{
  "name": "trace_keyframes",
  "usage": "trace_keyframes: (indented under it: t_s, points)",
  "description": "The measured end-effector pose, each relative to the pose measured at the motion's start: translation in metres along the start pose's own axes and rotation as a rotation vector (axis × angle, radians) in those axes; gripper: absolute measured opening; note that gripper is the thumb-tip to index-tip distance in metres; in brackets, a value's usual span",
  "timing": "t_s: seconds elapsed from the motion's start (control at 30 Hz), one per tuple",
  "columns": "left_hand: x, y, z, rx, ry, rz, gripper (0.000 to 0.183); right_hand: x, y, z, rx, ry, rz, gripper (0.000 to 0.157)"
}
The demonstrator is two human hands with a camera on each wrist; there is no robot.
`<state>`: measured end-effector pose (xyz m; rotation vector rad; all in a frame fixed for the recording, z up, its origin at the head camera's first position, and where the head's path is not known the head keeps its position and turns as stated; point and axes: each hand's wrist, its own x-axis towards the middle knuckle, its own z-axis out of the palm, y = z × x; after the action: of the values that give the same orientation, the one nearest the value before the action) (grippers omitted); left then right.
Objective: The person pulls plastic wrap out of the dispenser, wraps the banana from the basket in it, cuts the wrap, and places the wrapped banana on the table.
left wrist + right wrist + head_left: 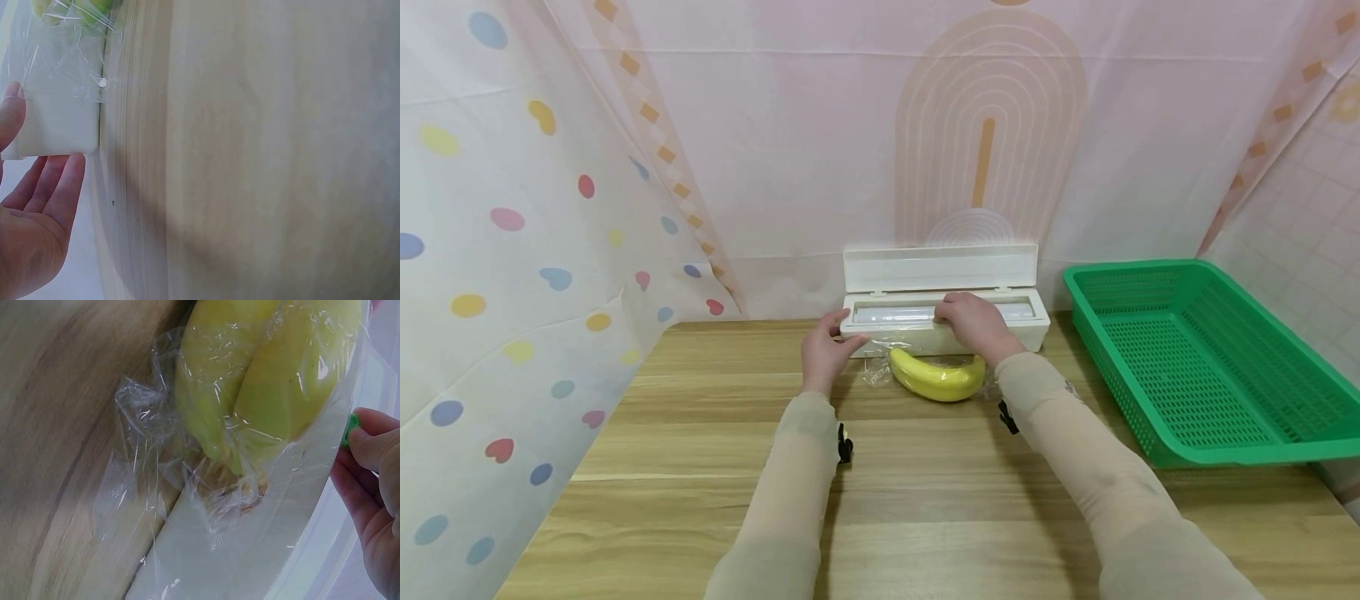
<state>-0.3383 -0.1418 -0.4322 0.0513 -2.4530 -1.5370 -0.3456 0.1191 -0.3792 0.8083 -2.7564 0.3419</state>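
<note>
A white cling film box (1034,330) stands at the back of the table with its lid (940,270) raised. Inside lies a roll of clear film (887,314). My left hand (826,354) grips the box's left end, thumb at the front and the other fingers against the end. With thumb and forefinger, my right hand (973,323) pinches a small green slider (350,429) along the box's top edge. Against the front of the box lie yellow bananas (936,381), covered by crinkled clear film (147,419).
A green plastic basket (1120,392) stands at the right of the wooden table (700,467). Patterned cloth (790,150) hangs behind the table and down its left side. Black straps are on both wrists.
</note>
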Motion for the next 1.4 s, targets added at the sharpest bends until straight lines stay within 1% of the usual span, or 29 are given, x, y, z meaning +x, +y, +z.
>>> trace_keyframes:
  t_s: [0.17,0.4,0.53,0.83,1.2,1.4]
  points:
    - [0.0008,-0.0014,0.0000,-0.007,-0.002,-0.013,0.060,0.0003,0.0012,-0.0004,0.018,-0.010,0.010,0.015]
    - [-0.0006,-0.0010,-0.0006,0.005,0.002,0.004,0.059,-0.0016,0.0029,-0.0008,0.036,-0.001,0.010,0.014]
    - [-0.0005,-0.0007,-0.0001,0.003,0.005,0.009,0.060,-0.0031,0.0037,-0.0019,0.035,0.006,0.004,0.013]
    - [0.0005,-0.0015,0.0002,0.014,0.008,0.013,0.059,-0.0033,0.0054,-0.0029,0.031,-0.011,0.018,0.015]
    - [0.0003,-0.0005,-0.0001,0.013,0.005,0.001,0.059,-0.0051,0.0068,-0.0046,0.027,-0.019,0.026,0.017]
    - [0.0003,-0.0009,-0.0004,0.012,0.002,0.001,0.060,-0.0060,0.0074,-0.0054,0.026,-0.019,0.025,0.016]
